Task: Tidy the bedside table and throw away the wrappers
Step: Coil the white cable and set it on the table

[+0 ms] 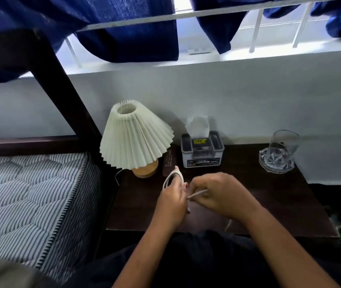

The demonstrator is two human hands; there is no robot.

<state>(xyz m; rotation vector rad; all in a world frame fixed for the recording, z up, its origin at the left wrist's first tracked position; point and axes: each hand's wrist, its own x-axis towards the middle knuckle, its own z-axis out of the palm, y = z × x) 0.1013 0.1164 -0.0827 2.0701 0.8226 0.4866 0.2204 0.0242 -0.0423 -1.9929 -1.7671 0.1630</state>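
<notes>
We see blue curtains [128,36] draped over a white window rail [207,12] up top, daylight behind them. Below runs a pale wall [248,100]. On the left, a dark bed frame [61,90] slants down to a striped quilted mattress [30,194]. We also catch a small white object [199,50] lying on the window sill [290,49], too blurred to identify. At the bottom edge sits dark clothing [196,260].

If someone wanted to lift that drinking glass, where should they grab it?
Probably around the bare upper wall of the glass, coming in from the front or right side. It stands upright on a glass coaster, so gripping higher up should leave the coaster behind.
</notes>
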